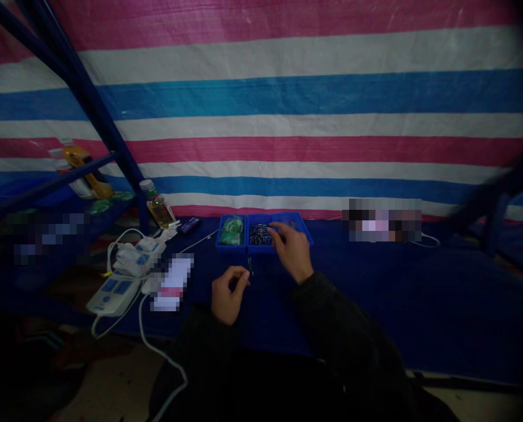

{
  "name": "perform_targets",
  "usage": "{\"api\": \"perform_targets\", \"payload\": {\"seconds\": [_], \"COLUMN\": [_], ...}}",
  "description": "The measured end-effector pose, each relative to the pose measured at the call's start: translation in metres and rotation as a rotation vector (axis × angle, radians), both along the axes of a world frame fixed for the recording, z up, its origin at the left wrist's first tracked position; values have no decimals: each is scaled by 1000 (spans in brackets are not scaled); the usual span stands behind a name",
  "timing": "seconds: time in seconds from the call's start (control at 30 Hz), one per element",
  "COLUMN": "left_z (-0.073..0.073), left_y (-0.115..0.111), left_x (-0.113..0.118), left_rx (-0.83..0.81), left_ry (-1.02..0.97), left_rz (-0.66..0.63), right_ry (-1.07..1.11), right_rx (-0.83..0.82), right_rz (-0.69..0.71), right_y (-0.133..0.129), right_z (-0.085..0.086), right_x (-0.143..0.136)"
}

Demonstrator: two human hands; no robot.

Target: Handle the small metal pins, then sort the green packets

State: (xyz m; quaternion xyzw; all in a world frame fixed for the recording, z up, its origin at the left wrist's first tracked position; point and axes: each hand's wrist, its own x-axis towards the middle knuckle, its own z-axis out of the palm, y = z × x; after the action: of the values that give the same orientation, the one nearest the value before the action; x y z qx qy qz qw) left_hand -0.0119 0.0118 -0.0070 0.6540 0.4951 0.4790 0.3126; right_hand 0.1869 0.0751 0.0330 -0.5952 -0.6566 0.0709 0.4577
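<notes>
A blue tray with compartments stands at the back of the dark blue table. Its left compartment holds a green bundle in clear plastic; the middle one holds several small dark metal pieces. Over the right part of the tray is my right hand, thumb and forefinger closed at the edge of the metal pieces; what they hold is too small to name. My left hand is in front of the tray, thumb and forefinger pinched together. Right beside its fingertips is a small dark piece; its contact with them is unclear.
Left of my hands lie a phone and white power strips with plugs and cables. A bottle stands behind them by a blue metal frame. A blurred object is at the back right, before a striped sheet.
</notes>
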Motion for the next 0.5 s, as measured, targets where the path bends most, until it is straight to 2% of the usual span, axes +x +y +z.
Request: {"api": "perform_targets", "payload": {"seconds": [0.13, 0.27, 0.37, 0.5], "left_z": [2, 3, 2, 2], "left_y": [-1, -2, -1, -1], "left_x": [0, 1, 1, 0], "left_rx": [5, 16, 16, 14], "left_ry": [-9, -24, -25, -14], "left_rz": [9, -1, -5, -22], "right_ry": [-66, -174, -261, -319], "right_rx": [-61, -175, -252, -247], "right_rz": [47, 208, 252, 268], "right_y": [-5, -24, -30, -32], "right_z": [-23, -46, -51, -54], "right_x": [-7, -17, -23, -28]}}
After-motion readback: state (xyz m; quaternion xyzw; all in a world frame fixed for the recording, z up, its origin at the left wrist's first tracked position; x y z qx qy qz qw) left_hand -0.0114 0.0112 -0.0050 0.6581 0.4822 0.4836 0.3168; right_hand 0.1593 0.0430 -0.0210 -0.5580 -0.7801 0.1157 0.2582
